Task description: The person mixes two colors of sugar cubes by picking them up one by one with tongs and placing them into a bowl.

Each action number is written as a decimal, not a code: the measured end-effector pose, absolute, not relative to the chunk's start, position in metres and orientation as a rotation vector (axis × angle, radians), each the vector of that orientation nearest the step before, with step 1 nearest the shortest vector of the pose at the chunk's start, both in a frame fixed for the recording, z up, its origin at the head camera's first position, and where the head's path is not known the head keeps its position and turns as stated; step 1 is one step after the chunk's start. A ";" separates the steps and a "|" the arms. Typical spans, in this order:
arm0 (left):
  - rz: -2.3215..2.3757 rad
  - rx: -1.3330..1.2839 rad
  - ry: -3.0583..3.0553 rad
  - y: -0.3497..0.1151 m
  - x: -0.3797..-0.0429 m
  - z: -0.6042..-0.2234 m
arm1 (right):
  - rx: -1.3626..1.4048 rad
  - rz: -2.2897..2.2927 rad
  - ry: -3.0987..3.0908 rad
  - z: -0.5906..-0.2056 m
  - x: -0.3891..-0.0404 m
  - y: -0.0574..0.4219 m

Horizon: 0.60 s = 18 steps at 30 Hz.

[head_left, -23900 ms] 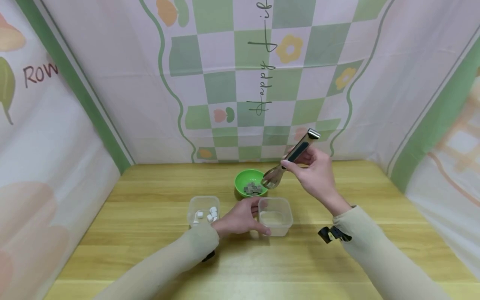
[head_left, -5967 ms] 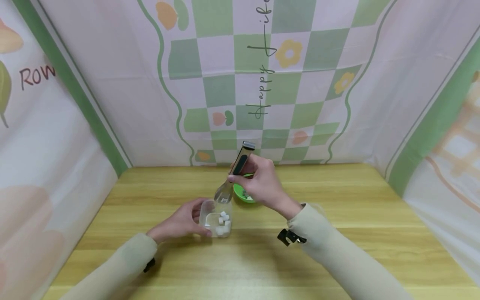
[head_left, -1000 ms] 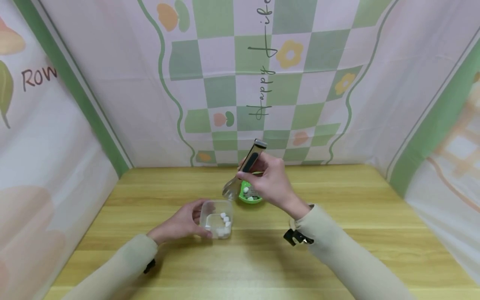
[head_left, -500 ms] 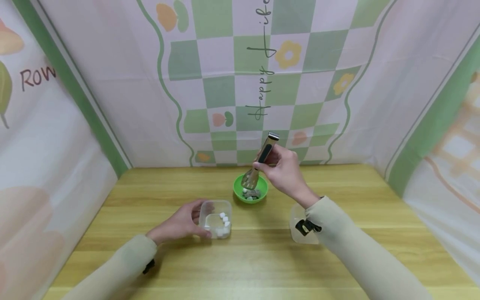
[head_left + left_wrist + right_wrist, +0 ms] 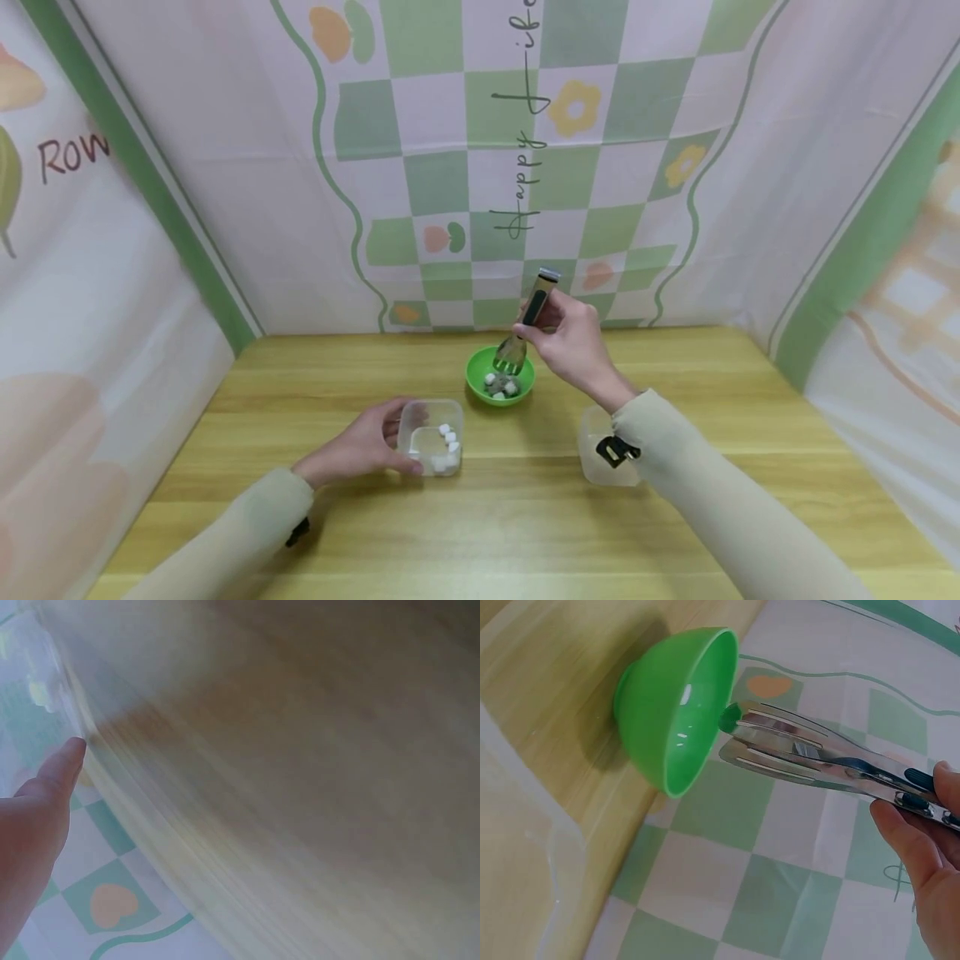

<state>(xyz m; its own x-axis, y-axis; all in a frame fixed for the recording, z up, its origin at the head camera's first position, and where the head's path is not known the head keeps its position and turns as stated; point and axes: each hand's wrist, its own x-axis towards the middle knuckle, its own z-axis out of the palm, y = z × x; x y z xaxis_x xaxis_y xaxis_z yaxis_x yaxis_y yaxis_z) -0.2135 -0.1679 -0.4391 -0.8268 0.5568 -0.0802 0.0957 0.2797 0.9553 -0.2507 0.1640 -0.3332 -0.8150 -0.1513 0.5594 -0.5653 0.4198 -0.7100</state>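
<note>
My right hand (image 5: 570, 340) grips a pair of metal tongs (image 5: 511, 353) with dark grip panels, their slotted ends pointing down over the green bowl (image 5: 477, 385). In the right wrist view the tong ends stand slightly apart, with nothing visible between them. Grey cubes (image 5: 497, 384) lie in the bowl, with white cubes (image 5: 490, 379) among them. My left hand (image 5: 360, 444) holds the left side of a clear plastic container (image 5: 431, 407), fingers behind and thumb in front. Several white cubes (image 5: 450, 437) sit inside it. Only the thumb side of this hand shows in the left wrist view.
A second clear container (image 5: 595, 467) stands on the wooden table (image 5: 480, 533) at the right, partly hidden by my right sleeve. A patterned cloth (image 5: 435, 183) hangs along the table's back edge, and more cloth hangs at both sides.
The tongs have moved right from beside the clear container to over the bowl, and another white cube now lies in it. Earlier the bowl showed only grey cubes. The left hand stays put lately.
</note>
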 end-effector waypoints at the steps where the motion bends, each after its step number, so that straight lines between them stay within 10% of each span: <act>1: 1.566 0.588 2.156 -0.168 -0.214 -0.439 | 0.611 1.364 -2.265 -0.332 -0.250 0.164; 18: 1.587 0.621 2.120 -0.169 -0.216 -0.443 | 0.839 1.498 -2.200 -0.317 -0.208 0.119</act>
